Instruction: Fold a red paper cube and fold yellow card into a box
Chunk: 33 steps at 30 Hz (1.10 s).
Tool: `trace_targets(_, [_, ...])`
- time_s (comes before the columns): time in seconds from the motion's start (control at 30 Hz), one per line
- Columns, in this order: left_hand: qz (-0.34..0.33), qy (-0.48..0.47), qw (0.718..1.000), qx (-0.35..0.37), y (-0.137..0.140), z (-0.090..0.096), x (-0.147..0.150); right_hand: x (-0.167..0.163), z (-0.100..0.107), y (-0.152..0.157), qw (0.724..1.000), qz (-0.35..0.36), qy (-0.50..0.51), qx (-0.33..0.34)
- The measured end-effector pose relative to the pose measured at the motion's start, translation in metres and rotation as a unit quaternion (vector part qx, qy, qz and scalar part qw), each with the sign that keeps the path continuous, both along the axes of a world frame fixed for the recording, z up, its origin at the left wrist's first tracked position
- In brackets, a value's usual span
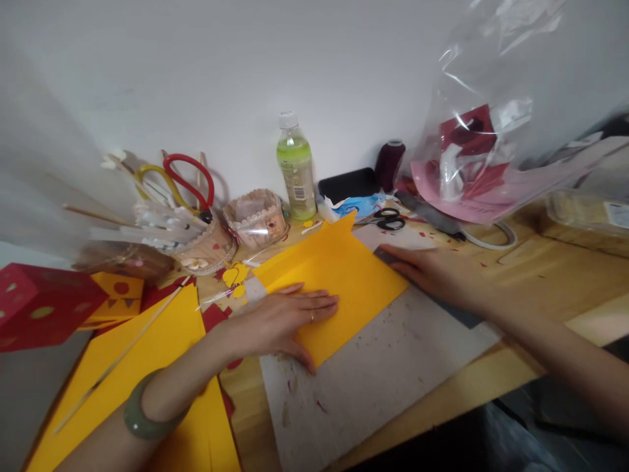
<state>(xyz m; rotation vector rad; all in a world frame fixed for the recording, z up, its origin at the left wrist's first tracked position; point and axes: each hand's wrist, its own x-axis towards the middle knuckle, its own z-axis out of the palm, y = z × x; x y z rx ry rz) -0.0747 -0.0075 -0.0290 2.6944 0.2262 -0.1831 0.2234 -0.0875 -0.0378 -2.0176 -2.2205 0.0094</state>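
A sheet of yellow paper (pixel 351 282) lies on a grey-white board (pixel 373 380), with a pointed flap standing out at its far edge. My left hand (pixel 295 321) rests flat on the paper's near left part, fingers stretched out and thumb by the near edge. At the paper's right corner, my right hand (pixel 432 272) lies with fingers extended over a dark grey flat strip (pixel 459 314). Part of that strip is hidden under the hand and forearm. Black-handled scissors (pixel 390 219) lie just beyond the paper.
More yellow sheets (pixel 167 354) lie at left under a thin stick (pixel 122 354), beside a red box (pixel 46 305). Behind stand a tool-filled cup (pixel 206 246), a small basket (pixel 258 219), a drink bottle (pixel 297 170) and a thread spool (pixel 390 164). A clear plastic bag (pixel 472 85) is at right.
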Motion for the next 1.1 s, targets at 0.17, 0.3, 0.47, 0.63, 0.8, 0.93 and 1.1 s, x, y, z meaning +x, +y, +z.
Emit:
trace_targets(0.17, [0.012,-0.011,0.999,-0.048,-0.004,0.007,0.002,0.044,0.008,0.001,0.988,-0.098,-0.098,0.062])
trace_targets(0.3, [0.087,-0.075,0.993,-0.026,-0.020,0.011,0.013,0.052,0.019,0.008,0.976,-0.113,-0.149,0.115])
trace_targets(0.47, [0.169,-0.038,0.985,0.014,-0.042,0.006,0.026,0.039,0.028,0.012,0.975,-0.056,-0.127,0.174])
trace_targets(0.63, [0.138,-0.066,0.988,0.013,-0.046,0.005,0.028,0.003,0.030,0.010,0.966,0.122,-0.044,0.224])
trace_targets(0.8, [0.123,-0.098,0.983,0.089,-0.051,0.011,0.022,-0.003,0.029,0.021,0.989,0.057,-0.021,0.138])
trace_targets(0.93, [0.066,-0.193,0.949,0.241,-0.058,0.011,0.006,0.013,0.027,0.016,0.992,0.018,-0.017,0.122])
trace_targets(1.1, [0.101,-0.253,0.925,0.264,-0.061,0.003,-0.019,0.035,0.018,-0.012,0.992,-0.035,0.091,0.075])
